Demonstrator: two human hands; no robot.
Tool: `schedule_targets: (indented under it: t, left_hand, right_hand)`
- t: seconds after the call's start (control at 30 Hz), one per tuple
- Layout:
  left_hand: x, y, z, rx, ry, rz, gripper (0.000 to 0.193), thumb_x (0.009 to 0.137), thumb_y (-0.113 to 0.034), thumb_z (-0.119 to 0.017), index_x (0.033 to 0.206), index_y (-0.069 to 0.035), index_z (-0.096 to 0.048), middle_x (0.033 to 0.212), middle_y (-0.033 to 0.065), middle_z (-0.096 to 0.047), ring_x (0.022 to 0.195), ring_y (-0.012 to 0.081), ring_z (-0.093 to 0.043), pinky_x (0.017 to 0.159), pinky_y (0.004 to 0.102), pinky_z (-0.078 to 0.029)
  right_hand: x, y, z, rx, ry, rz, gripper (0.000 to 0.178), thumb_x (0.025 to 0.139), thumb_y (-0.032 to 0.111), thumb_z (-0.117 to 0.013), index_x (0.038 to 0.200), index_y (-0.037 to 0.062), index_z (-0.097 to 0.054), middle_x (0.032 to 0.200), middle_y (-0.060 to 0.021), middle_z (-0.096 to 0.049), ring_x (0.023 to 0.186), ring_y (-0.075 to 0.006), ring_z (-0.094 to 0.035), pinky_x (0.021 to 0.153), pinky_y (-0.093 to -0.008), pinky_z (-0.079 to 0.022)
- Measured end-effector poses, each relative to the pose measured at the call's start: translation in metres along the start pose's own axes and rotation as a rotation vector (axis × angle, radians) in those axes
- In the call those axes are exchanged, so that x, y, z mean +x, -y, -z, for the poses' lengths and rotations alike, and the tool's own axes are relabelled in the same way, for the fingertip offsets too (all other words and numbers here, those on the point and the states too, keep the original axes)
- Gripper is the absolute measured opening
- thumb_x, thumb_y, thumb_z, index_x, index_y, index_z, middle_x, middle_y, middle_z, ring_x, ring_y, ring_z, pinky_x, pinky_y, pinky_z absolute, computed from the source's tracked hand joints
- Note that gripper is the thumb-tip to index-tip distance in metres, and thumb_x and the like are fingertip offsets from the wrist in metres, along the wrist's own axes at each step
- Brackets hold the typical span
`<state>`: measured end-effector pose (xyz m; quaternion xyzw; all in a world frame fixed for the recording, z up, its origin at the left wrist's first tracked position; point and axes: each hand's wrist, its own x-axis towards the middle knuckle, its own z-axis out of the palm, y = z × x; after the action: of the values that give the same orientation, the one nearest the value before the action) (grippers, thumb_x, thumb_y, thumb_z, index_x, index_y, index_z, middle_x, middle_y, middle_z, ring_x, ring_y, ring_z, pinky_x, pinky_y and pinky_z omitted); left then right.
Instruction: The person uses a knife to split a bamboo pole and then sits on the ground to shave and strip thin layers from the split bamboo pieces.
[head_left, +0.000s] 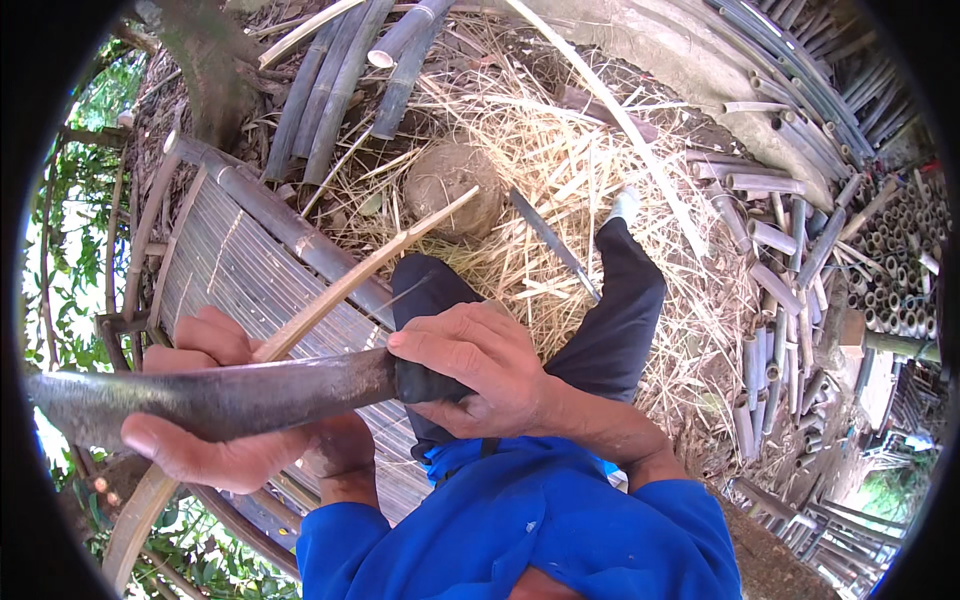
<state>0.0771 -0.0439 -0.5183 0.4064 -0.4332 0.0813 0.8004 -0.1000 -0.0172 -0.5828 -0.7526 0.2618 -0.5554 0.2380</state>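
Note:
A broad dark machete (240, 400) lies crosswise in front of me, its blade pointing left. My right hand (485, 365) is closed around its dark handle, with the forefinger stretched toward the base of the blade. Behind the blade, my left hand (245, 455) grips a long pale bamboo strip (375, 262). The strip runs diagonally from lower left up toward the stump, passing behind the blade. My left thumb overlaps the blade's lower edge. The blade hides part of my left fingers and where it meets the strip.
A second long knife (550, 240) lies on pale shavings (520, 130) beside a round stump (452, 188). At my left stands a slatted bamboo bench (240, 262). Thick bamboo poles (330, 95) lie ahead. Stacked cut bamboo pieces (895, 270) fill the right side.

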Motion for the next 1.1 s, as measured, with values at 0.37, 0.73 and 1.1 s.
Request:
schedule_targets:
  t: [0.37,0.73,1.1]
  left_hand:
    - [0.003,-0.047,0.027,-0.366,0.066,0.337,0.058,0.096,-0.069,-0.053,0.078,-0.016,-0.038,0.061,0.0012,-0.032,0.049,0.0125,-0.029,0.050,0.0297,-0.027]
    - [-0.019,-0.065,0.001,-0.312,0.174,0.035,0.052,0.095,-0.053,-0.061,0.068,-0.019,-0.034,0.059,-0.0003,-0.030,0.059,0.0172,-0.038,0.064,0.0331,-0.031]
    - [-0.031,-0.071,-0.029,-0.287,0.184,-0.240,0.039,0.095,-0.045,-0.053,0.066,-0.021,-0.041,0.056,-0.0045,-0.036,0.072,0.0174,-0.042,0.079,0.0376,-0.033]
  right_hand:
    - [-0.039,-0.022,0.001,-0.110,0.110,-0.796,0.038,0.090,0.020,-0.077,0.121,0.0043,-0.061,0.085,-0.0168,-0.070,0.078,-0.0294,-0.074,0.069,-0.0377,-0.057]
    - [-0.064,-0.035,0.027,-0.221,0.336,-0.754,0.043,0.092,0.027,-0.075,0.122,0.0032,-0.056,0.096,-0.0189,-0.071,0.077,-0.0362,-0.071,0.059,-0.0427,-0.056]
    - [-0.069,-0.052,0.041,-0.295,0.381,-0.631,0.030,0.089,0.025,-0.073,0.096,0.0044,-0.053,0.072,-0.0114,-0.060,0.061,-0.0284,-0.065,0.047,-0.0422,-0.053]
